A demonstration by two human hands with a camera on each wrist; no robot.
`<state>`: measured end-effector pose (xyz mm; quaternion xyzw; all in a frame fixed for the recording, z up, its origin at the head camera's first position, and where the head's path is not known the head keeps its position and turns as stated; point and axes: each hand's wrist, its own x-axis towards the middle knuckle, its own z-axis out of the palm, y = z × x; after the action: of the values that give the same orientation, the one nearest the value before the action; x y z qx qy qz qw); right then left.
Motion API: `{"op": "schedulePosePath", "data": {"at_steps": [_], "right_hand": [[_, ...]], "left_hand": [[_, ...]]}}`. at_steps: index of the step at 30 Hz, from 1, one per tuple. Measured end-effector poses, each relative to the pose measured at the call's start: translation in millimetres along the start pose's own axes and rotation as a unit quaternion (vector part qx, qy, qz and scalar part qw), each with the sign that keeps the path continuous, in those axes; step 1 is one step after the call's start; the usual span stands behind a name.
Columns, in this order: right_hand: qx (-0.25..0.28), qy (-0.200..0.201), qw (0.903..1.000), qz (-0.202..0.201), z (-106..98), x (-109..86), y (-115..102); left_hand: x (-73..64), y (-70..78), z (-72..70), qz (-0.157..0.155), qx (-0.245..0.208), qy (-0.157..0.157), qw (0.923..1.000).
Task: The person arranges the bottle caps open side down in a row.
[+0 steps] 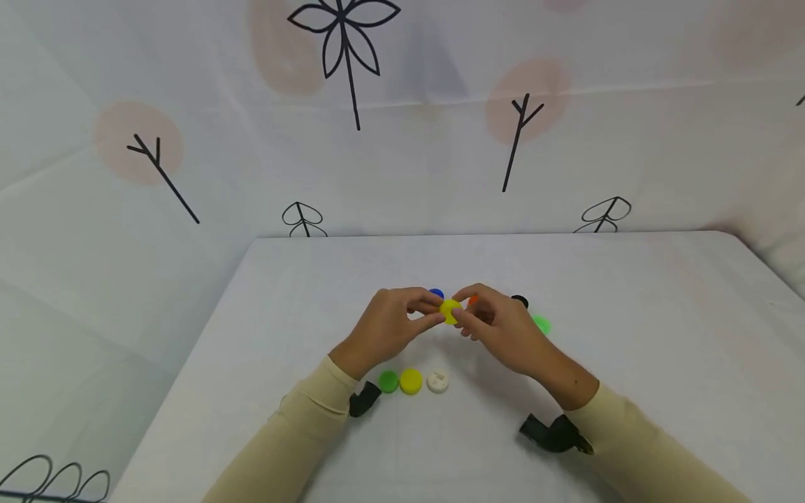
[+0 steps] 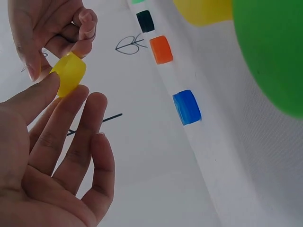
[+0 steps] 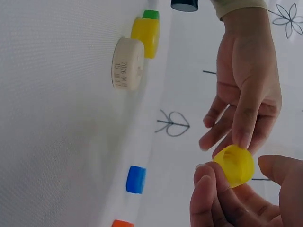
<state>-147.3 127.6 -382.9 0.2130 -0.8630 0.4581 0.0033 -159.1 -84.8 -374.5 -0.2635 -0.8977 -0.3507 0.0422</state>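
In the head view a yellow bottle cap (image 1: 449, 311) is held up above the table between both hands. My left hand (image 1: 391, 323) pinches its edge between thumb and fingertips, as the left wrist view also shows. The right hand (image 1: 503, 328) is at the cap's other side; one fingertip touches the cap, while the thumb appears slightly apart from it in the right wrist view. There the hollow inside of the cap (image 3: 234, 165) shows. Behind the hands lie a blue cap (image 1: 436, 293) and an orange cap (image 1: 473, 300), the latter partly hidden by the right hand.
Nearer on the white table (image 1: 251, 433) sit a green cap (image 1: 388, 381), a larger yellow cap (image 1: 411, 381) and a white cap (image 1: 437, 381) in a row. A black cap (image 1: 520, 300) and a light green cap (image 1: 541, 324) lie beyond the right hand. Each wrist carries a black device (image 1: 553, 433).
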Motion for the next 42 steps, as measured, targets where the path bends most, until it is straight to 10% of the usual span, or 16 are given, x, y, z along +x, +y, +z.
{"op": "schedulePosePath", "data": {"at_steps": [8,42], "right_hand": [[0.011,-0.013,0.9998,0.006,-2,1.3,1],[-0.037,-0.039,0.9976,-0.045,-15,2.1,0]], "left_hand": [[-0.6,-2.2,1.8,0.040,-0.016,-0.005,0.9991],[-0.9,-3.1,-5.3,-0.025,-0.063,-0.098,0.9929]]}}
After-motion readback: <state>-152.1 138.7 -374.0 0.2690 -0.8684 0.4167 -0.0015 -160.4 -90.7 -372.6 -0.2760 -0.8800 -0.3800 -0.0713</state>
